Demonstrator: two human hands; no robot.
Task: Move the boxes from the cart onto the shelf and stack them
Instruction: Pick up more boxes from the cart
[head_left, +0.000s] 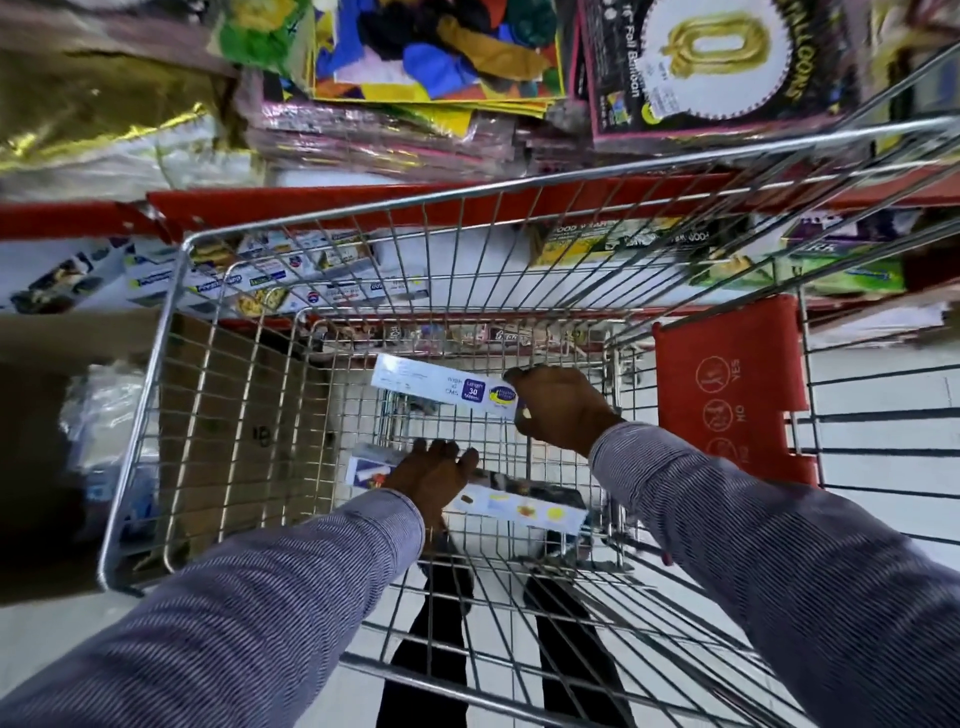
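Observation:
Both my arms reach down into a wire shopping cart (171, 291). My right hand (558, 408) grips the right end of a long white box (431, 384) with a blue "30" label, held above the cart floor. My left hand (434, 475) rests on a second long white box (519, 506) that lies on the cart floor; fingers curl over its middle. Beyond the cart's far rim, a shelf (332, 208) with a red edge carries similar white boxes (270, 275) lying in a row.
Balloon packs (436, 47) and gold foil (104, 104) fill the shelf above. A brown cardboard carton (52, 338) stands left of the cart. The cart's red child-seat flap (727, 384) is on the right. Green packages (831, 270) lie on the shelf's right part.

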